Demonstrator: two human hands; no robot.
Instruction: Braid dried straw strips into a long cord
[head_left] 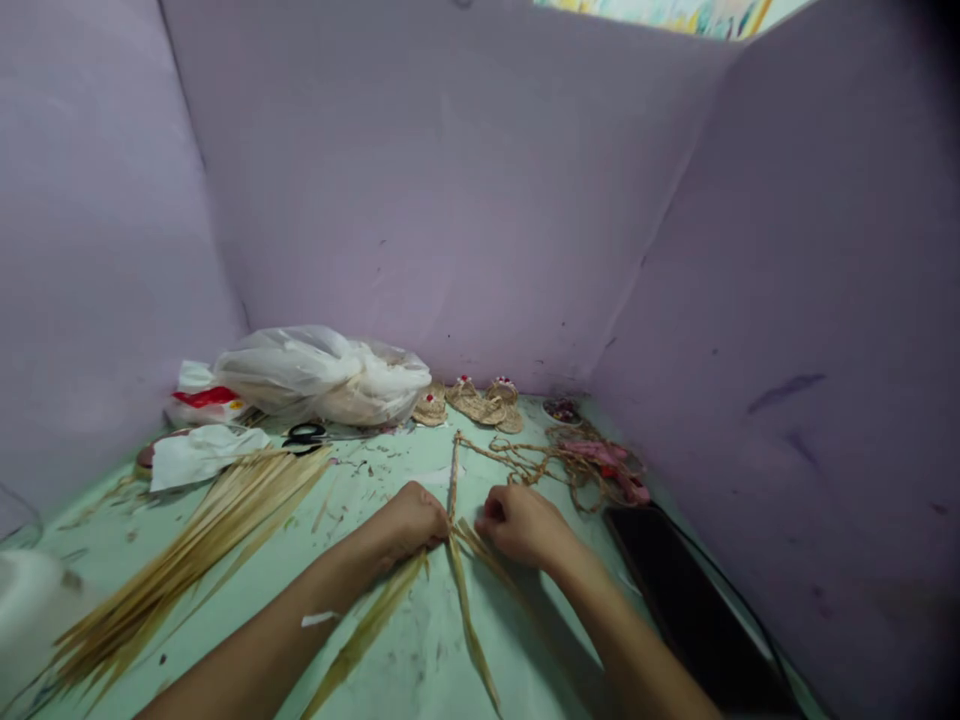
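My left hand [411, 522] and my right hand [521, 522] rest close together on a pale green table [390, 470], both closed around dry straw strips [465, 590]. From between the hands a twisted straw cord [453, 468] runs away toward the back. Loose ends of the strips fan out toward me below the hands. Each hand pinches the strips where the twist begins.
A thick bundle of straw [195, 545] lies at left. Black scissors [306, 436], a white cloth [199, 455] and a clear plastic bag [322, 375] sit behind it. Small woven straw sandals [480, 400], tangled cord [555, 462] and pink ribbon [611, 460] lie at back right. A dark phone [675, 590] lies right. Purple walls enclose the table.
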